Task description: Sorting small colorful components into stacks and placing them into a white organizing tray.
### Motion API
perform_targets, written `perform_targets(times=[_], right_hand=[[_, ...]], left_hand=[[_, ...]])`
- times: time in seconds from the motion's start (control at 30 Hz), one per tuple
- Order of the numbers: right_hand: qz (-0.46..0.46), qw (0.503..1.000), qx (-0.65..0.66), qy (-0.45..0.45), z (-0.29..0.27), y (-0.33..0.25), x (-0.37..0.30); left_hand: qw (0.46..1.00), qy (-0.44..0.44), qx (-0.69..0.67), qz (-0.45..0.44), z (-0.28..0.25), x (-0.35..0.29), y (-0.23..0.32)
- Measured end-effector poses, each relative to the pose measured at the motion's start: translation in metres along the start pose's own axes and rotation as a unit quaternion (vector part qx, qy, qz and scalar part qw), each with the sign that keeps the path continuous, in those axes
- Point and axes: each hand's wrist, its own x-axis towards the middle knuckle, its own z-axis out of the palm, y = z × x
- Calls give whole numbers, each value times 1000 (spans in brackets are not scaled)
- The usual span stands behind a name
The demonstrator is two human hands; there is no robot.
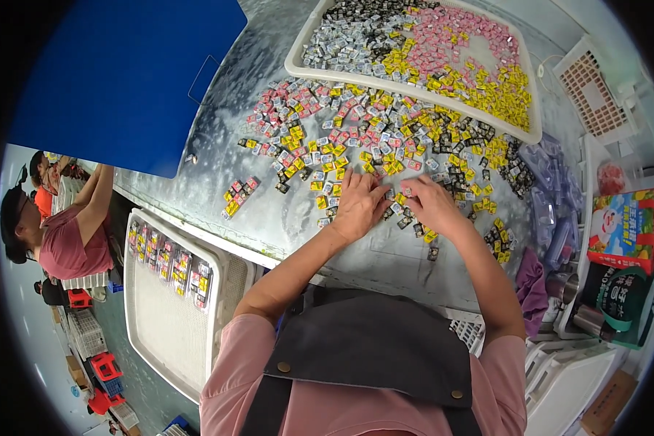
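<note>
Small rectangular pieces in pink, yellow, black and white (370, 138) lie loosely scattered over the grey tabletop. My left hand (357, 206) is low among them, its fingers bent and closed around small pieces near the thumb; exactly how many is hidden. Close by on the right, my right hand (434, 203) pinches a small pink piece (406, 192) between its fingertips. Between and just below the hands lie several more pieces (403, 211). Further left on the table, a compact group of pieces (240, 196) sits in side-by-side rows.
A white tray (414, 91) of pieces sorted by colour stands at the back. At lower left, another white tray (171, 349) holds filled clear packs (168, 261). Clear plastic packs (552, 196) and a purple cloth (532, 291) lie at right. A blue panel (123, 80) and a co-worker (69, 240) are left.
</note>
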Motion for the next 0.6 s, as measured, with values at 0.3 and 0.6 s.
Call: perform_targets(times=[0.3, 0.6], right_hand=[[-67, 994, -81, -25, -3, -16, -7], [-30, 996, -87, -10, 13, -12, 5]], left_hand=[[1000, 14, -14, -15, -2, -3, -4], [998, 38, -33, -39, -17, -16, 12]])
